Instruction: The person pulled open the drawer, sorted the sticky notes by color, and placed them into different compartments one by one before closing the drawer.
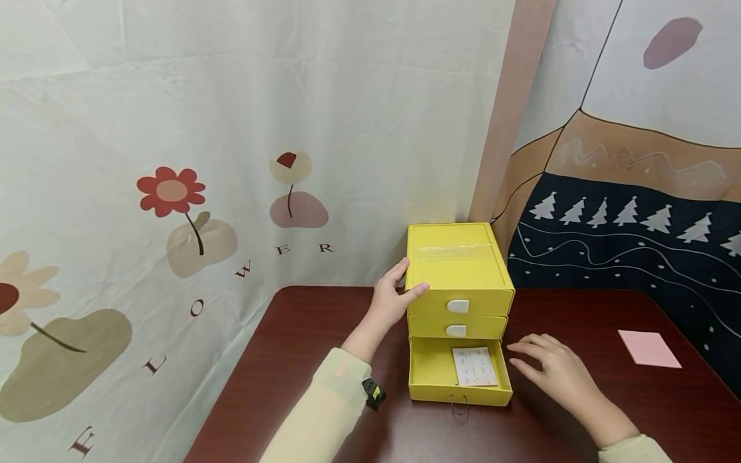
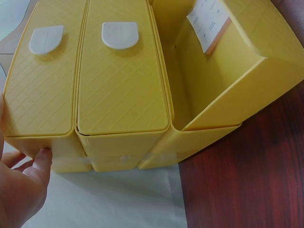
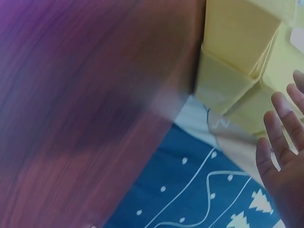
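A yellow storage box with three stacked drawers (image 1: 457, 257) stands on the table. Its bottom drawer (image 1: 431, 391) is pulled out, while the upper two are closed. A white printed slip of paper (image 1: 476, 366) lies inside, towards the right wall; the left wrist view shows the same paper (image 2: 209, 23) partly. My left hand (image 1: 389, 299) rests against the box's upper left side, thumb at the top front edge. Beside the open drawer's right wall, my right hand (image 1: 558, 373) hovers with its fingers loosely bent and nothing held; in the right wrist view its fingers are spread.
A pink square of paper (image 1: 649, 348) lies on the dark red table (image 1: 579, 315) at the right. White tabs (image 1: 458, 306) mark the closed drawers, and a thin loop (image 1: 460, 408) hangs at the bottom drawer's front. A printed curtain (image 1: 370, 128) stands behind the table.
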Demonstrator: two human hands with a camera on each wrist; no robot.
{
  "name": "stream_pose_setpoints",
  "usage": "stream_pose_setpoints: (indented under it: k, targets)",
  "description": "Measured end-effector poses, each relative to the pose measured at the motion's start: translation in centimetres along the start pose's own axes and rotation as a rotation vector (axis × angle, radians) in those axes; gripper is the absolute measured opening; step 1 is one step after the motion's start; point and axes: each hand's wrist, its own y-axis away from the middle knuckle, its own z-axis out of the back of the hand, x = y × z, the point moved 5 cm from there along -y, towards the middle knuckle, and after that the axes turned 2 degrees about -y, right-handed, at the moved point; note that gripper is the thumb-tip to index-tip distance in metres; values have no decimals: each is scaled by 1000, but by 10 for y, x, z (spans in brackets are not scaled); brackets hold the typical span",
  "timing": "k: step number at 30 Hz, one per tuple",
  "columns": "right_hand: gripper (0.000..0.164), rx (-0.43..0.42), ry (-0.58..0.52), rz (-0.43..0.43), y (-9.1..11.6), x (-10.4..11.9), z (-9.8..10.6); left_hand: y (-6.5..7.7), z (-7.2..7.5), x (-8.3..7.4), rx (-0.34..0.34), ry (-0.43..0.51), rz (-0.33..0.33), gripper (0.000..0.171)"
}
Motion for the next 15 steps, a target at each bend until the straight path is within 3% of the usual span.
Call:
stream_pose_setpoints:
  k: [6, 15]
  targets:
    - [28, -12, 8, -57, 5, -19, 10, 0, 0, 1, -1, 10, 9, 74]
    - [37, 126, 10, -235, 15, -49, 14, 1, 0, -2, -2, -7, 11, 75]
